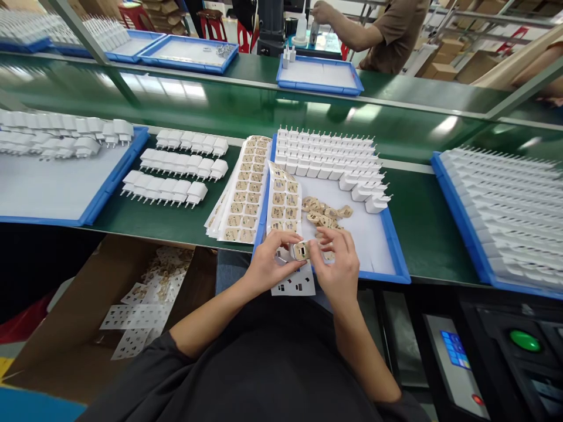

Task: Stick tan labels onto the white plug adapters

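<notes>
Factory line, green bench [246, 111] with blue trays. Left hand [266, 264] and right hand [336, 266] meet at the near edge of the middle tray [396, 246], both pinching one small charger [301, 251], fingers closed on it from either side. A partly used label sheet [284, 202] lies under the hands, a sheet stack [244, 193] just to its left. Peeled labels [323, 212] are piled in the tray before rows of white chargers [329, 158]. Box [132, 305] of spent sheets lower left. A co-worker's arm [352, 26] across the bench.
</notes>
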The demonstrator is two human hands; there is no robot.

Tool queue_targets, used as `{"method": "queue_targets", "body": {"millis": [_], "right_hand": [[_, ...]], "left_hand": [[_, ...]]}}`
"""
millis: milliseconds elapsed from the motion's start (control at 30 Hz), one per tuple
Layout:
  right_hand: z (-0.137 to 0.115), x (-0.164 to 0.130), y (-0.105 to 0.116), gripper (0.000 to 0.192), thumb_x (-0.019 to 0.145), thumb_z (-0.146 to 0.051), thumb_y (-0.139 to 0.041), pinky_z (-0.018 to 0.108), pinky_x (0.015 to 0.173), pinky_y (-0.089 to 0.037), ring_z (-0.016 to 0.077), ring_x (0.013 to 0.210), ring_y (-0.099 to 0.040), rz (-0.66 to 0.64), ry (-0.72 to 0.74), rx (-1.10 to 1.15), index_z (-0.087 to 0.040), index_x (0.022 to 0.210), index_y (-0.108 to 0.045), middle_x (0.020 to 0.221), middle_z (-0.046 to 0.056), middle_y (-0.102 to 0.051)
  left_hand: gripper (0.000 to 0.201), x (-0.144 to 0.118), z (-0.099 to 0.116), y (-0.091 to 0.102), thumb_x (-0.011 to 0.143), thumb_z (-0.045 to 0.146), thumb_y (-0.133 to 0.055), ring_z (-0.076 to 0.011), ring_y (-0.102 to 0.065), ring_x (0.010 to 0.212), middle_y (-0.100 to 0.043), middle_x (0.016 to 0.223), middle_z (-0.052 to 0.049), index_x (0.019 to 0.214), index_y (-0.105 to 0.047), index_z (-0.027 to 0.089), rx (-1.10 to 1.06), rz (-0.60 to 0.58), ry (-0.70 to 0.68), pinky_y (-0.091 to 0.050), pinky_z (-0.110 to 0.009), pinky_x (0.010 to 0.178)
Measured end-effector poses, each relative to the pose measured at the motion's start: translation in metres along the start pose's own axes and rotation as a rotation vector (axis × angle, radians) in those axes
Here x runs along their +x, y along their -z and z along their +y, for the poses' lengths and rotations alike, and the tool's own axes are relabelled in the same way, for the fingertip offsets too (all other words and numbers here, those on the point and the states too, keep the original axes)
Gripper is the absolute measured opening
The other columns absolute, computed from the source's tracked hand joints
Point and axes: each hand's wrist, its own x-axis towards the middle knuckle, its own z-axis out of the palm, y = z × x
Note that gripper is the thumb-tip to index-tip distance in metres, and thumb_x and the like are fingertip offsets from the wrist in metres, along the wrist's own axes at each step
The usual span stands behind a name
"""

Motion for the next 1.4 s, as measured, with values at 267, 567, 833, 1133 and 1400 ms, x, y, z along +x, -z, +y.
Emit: {"method": "queue_targets", "body": {"millis": [267,567,833,1133,1400], "right_hand": [[0.008,-0.005,-0.012,0.011,0.089,-0.03,-0.068,0.032,0.089,-0.055,0.0195,0.104,-0.066,-0.216,-0.389,0.719,-0.025,0.098,-0.069,0.109,0.004,-0.068],[-0.001,-0.003,-0.023,0.005,0.083,-0.027,-0.071,0.032,0.089,-0.053,0.0178,0.099,-0.066,-0.13,-0.448,0.84,-0.025,0.084,-0.067,0.101,0.002,-0.068],[0.01,-0.001,-0.014,0.012,0.086,-0.026,-0.062,0.039,0.091,-0.056,0.0228,0.103,-0.069,-0.237,-0.35,0.679,-0.023,0.095,-0.069,0.105,0.006,-0.074],[0.008,0.004,0.008,0.006,0.093,-0.021,-0.064,0.047,0.098,-0.051,0.0248,0.107,-0.064,-0.192,0.254,0.237,-0.026,0.091,-0.067,0.104,0.006,-0.071],[0.044,0.013,0.032,0.014,0.095,-0.031,-0.061,0.047,0.09,-0.055,0.0267,0.101,-0.066,-0.007,-0.009,0.076,-0.023,0.105,-0.068,0.102,0.008,-0.07]], "left_hand": [[0.036,-0.002,-0.003,-0.005,0.082,0.019,-0.08,-0.0226,-0.066,0.108,-0.069,0.111,-0.009,0.108,-0.056,0.022,0.115,0.077,-0.145,-0.055,-0.041,0.094],[0.035,-0.002,-0.004,-0.011,0.086,0.017,-0.075,-0.0215,-0.067,0.104,-0.068,0.109,-0.009,0.112,-0.052,0.022,0.242,0.133,-0.318,-0.055,-0.038,0.087],[0.034,-0.005,-0.002,-0.007,0.085,0.024,-0.078,-0.0214,-0.068,0.105,-0.068,0.108,-0.008,0.107,-0.053,0.024,0.183,0.097,-0.177,-0.056,-0.04,0.09],[0.033,-0.005,0.0,-0.007,0.083,0.023,-0.078,-0.0214,-0.068,0.107,-0.069,0.112,-0.009,0.105,-0.054,0.022,0.04,0.062,-0.008,-0.057,-0.035,0.085],[0.036,-0.004,-0.003,-0.005,0.081,0.025,-0.08,-0.0223,-0.068,0.11,-0.068,0.115,-0.01,0.107,-0.056,0.022,-0.074,0.035,0.122,-0.059,-0.035,0.085]]}}
